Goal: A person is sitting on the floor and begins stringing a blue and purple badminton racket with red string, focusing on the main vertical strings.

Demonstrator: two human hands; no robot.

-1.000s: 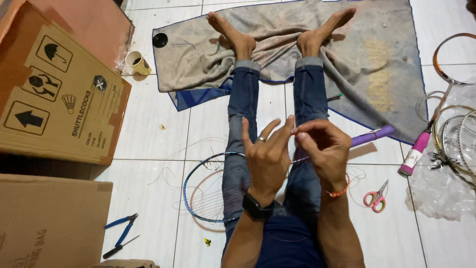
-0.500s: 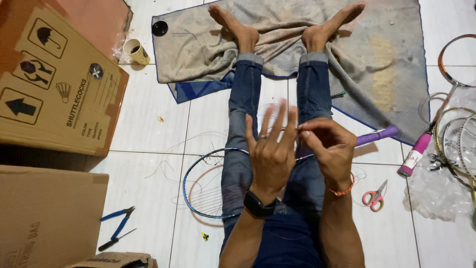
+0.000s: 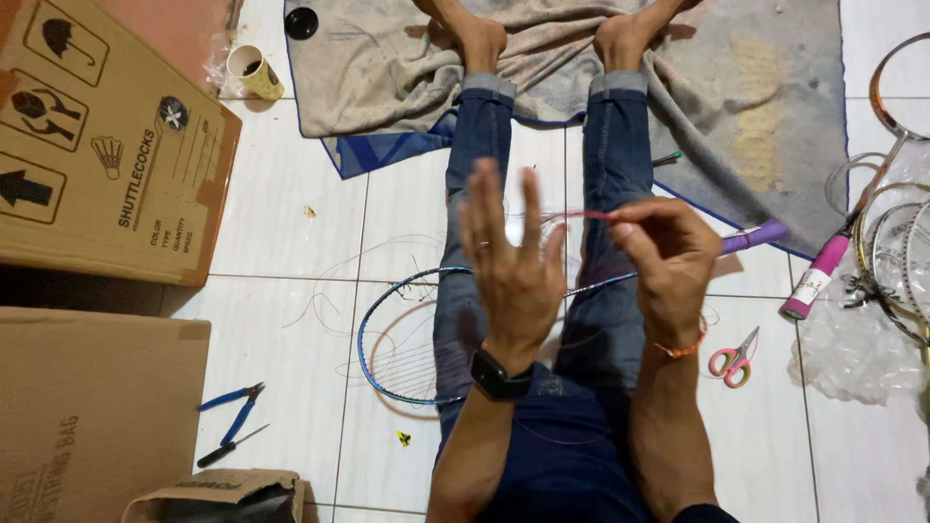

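Head view, looking down on a person seated on a white tiled floor with legs stretched out in blue jeans, bare feet resting on a grey towel [image 3: 775, 87]. Both hands are raised over the lap. The left hand [image 3: 511, 266] is held up with the back toward the camera, fingers spread and straight, gripping nothing that I can make out; a black watch sits on its wrist. The right hand [image 3: 668, 257] has thumb and fingers pressed together, pinching the end of a thin reddish racket string [image 3: 581, 215] that runs level toward the left hand's fingertips. Whether the string touches or loops round those fingers is too fine to tell.

Below the hands, a blue-framed badminton racket [image 3: 387, 300] lies across the thighs, its head on the floor beside the left leg, its purple grip [image 3: 760, 233] poking out past the right leg. Loose strands of string trail over the tiles around it.

The step in hand looks like drawing out and straightening a length of string for the racket. The next move probably calls for keeping the pinch firm while the free hand takes up the strand without kinking it.

Round about: pink-handled scissors [image 3: 733, 357] near the right forearm, blue pliers [image 3: 232, 412] and a slim awl [image 3: 228, 447] to the left, cardboard boxes [image 3: 107, 145], a paper cup [image 3: 254, 72], and more rackets [image 3: 891, 252] on the right.
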